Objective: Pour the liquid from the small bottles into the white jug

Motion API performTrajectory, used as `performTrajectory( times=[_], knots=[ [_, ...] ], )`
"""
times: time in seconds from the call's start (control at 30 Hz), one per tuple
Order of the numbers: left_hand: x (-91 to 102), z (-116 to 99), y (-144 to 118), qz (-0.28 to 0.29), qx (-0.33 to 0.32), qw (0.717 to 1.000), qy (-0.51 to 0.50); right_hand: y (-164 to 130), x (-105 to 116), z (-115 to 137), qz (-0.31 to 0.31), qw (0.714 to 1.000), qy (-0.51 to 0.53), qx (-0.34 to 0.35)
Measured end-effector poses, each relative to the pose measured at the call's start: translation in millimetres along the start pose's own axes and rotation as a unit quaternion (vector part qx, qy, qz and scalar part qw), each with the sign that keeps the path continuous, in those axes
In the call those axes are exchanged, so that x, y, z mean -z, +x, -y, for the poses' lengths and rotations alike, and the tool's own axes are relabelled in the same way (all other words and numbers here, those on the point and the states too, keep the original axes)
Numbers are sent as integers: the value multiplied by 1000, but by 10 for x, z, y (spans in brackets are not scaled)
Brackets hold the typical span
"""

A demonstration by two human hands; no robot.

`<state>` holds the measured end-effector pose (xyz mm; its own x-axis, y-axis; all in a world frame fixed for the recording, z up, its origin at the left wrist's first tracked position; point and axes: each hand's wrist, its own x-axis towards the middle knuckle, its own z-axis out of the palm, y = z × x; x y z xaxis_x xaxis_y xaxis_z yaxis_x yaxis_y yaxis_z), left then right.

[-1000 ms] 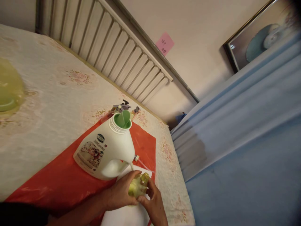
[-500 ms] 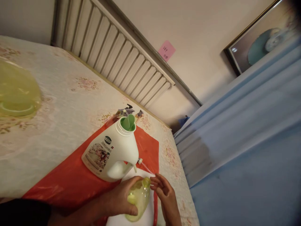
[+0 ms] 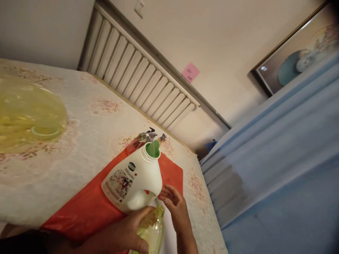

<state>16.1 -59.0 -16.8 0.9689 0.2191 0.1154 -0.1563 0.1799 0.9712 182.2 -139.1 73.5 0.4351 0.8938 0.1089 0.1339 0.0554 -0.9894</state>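
Observation:
My left hand [image 3: 127, 231] grips a small clear yellow-green bottle [image 3: 150, 233] near the bottom edge, its open neck pointing up. My right hand [image 3: 176, 208] hovers just right of the bottle's neck, fingers spread and holding nothing, close to the handle of a white detergent jug [image 3: 134, 180]. The jug stands open on a red plastic sheet [image 3: 87, 208] and shows a green pour spout [image 3: 153, 148] in its mouth. White paper lies under the bottle.
A spray-trigger head [image 3: 148, 135] lies behind the jug at the red sheet's far corner. A translucent yellow basin [image 3: 29, 116] sits at left on the floral tablecloth [image 3: 87, 130]. A radiator [image 3: 137, 77] runs along the wall. Blue fabric [image 3: 278, 169] fills the right side.
My right hand let go of the small bottle's neck and moved up toward the jug's handle. The left hand tilted the bottle more upright. The view shifted right.

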Motion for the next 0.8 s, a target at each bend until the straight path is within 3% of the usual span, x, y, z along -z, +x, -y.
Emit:
performTrajectory(
  times=[0.1, 0.3, 0.6, 0.8],
  knots=[
    [-6, 3, -63, -5, 16, 1000, 10, 40, -76, 49, 26, 1000, 10, 2],
    [-25, -11, -80, 38, 38, 998, 41, 71, -285, 205, 107, 994, -10, 4],
    [-27, 27, -97, 20, 72, 993, 93, 201, -352, 91, 94, 989, -116, -21],
    [-68, -168, -106, 36, 76, 992, 91, 317, -422, -34, 89, 995, -40, -36]
  ],
)
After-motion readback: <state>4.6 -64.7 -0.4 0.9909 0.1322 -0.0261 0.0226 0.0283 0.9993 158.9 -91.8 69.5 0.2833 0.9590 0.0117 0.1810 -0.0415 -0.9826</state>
